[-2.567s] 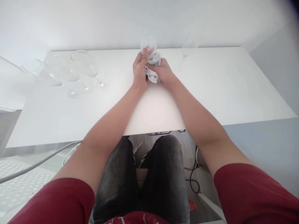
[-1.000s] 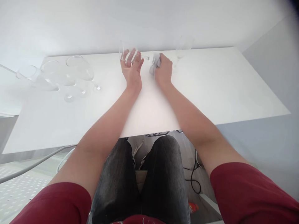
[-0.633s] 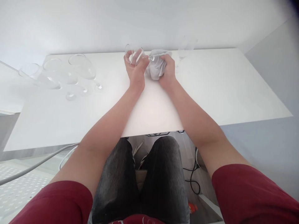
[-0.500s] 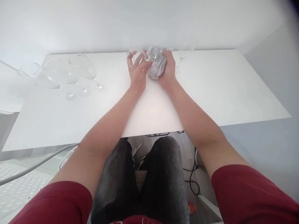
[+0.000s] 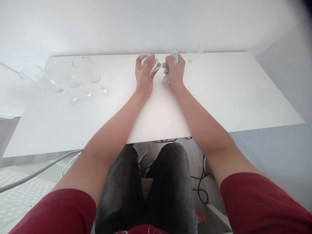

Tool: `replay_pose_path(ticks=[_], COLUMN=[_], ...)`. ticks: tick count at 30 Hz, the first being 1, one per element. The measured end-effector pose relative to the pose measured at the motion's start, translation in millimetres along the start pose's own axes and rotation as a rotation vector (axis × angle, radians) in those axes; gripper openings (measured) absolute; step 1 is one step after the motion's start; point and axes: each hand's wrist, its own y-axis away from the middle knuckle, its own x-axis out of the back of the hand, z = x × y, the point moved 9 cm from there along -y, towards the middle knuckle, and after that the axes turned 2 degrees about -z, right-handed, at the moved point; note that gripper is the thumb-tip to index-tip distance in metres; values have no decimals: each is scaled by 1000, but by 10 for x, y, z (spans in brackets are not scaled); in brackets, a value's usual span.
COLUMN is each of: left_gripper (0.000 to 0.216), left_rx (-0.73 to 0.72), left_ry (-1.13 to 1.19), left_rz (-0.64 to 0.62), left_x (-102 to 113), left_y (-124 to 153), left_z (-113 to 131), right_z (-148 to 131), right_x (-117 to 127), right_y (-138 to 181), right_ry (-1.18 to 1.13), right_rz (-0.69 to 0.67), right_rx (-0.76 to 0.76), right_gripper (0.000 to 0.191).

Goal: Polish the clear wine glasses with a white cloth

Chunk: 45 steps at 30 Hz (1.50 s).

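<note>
You have 2 hands in view: 1 left hand (image 5: 144, 74) and 1 right hand (image 5: 176, 71). You have 1 held glass (image 5: 153, 64) and 1 cloth (image 5: 175, 56) between them. To your left you can count 3 stemmed glasses (image 5: 96, 77); to your right, at least 1 faint glass (image 5: 193, 56), too pale for you to count firmly. You also have 1 white table (image 5: 243, 94), 2 red sleeves (image 5: 63, 208), 2 trouser legs (image 5: 170, 182) and 1 thick grey cable (image 5: 36, 173).
</note>
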Motion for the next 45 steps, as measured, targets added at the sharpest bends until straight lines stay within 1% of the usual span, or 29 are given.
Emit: replay_pose_path(ticks=[2, 4, 6, 9, 11, 13, 15, 17, 19, 20, 21, 23, 26, 27, 28, 31, 33, 36, 38, 40, 41, 42, 43, 45], left_gripper=[17, 14, 18, 32, 39, 41, 37, 26, 17, 15, 15, 20, 28, 28, 29, 34, 34, 31, 28, 34, 34, 31, 25, 21], left_rx=[-23, -22, -8, -11, -23, -28, -20, -11, -19, -24, -27, -25, -20, -22, -23, -36, -53, -52, -35, -26, -26, -28, -29, -28], left_ry=[-5, 1, 27, 66, 71, 50, 5, -61, -115, -125, -121, -88, -67, -72, -78, -90, -96, -93, -88, -80, -74, -66, -60, -67], left_rz=[-36, -60, -33, 37, 46, 23, -9, -59, -106, -112, -104, -54, -6, 1, 7, 12, 10, 3, -45, -113, -118, -95, -53, 23], left_x=[-47, -65, -11, 122, 170, 160, 110, 23, -61, -81, -80, -19, 117, 163, 205, 259, 224, 114, 11, -80, -89, -66, -23, 61], left_y=[21, 16, -30, -139, -190, -191, -143, -76, -27, -17, -18, -41, -90, -104, -115, -133, -127, -86, -43, 2, 16, 22, 19, -2], left_z=[37, 28, -21, -95, -112, -99, -72, -43, -19, -13, -12, -25, -61, -71, -80, -84, -52, 10, 43, 66, 73, 75, 71, 51], right_z=[87, 134, 95, -72, -117, -107, -71, 28, 109, 116, 85, -77, -359, -427, -465, -481, -468, -423, -318, -171, -99, -54, -42, -110], right_x=[-55, -105, -78, -5, -19, -22, 5, 13, 14, 21, 33, 49, 27, 23, 24, 54, 71, 58, 26, -27, -60, -75, -68, -13], right_y=[17, 43, 64, 140, 200, 213, 166, 84, 17, -1, -5, 39, 189, 238, 275, 335, 346, 308, 233, 147, 113, 90, 77, 92], right_ry=[-53, -49, -7, 58, 86, 92, 67, 30, 53, 86, 126, 190, 214, 219, 226, 263, 261, 184, 112, 55, 41, 48, 72, 143], right_rz=[-59, -112, -77, 28, 15, -9, -9, -22, -23, -9, 14, 60, 53, 44, 36, 42, 53, 36, -8, -70, -104, -116, -101, -15], right_rx=[-136, -216, -181, -13, 19, 5, -10, -65, -103, -94, -57, 90, 296, 332, 335, 273, 250, 249, 195, 100, 53, 29, 35, 109], right_gripper=[24, 24, 23, 24, 25, 28, 30, 31, 32, 33, 33, 33, 33, 33, 33, 35, 35, 32, 30, 29, 28, 27, 27, 28])
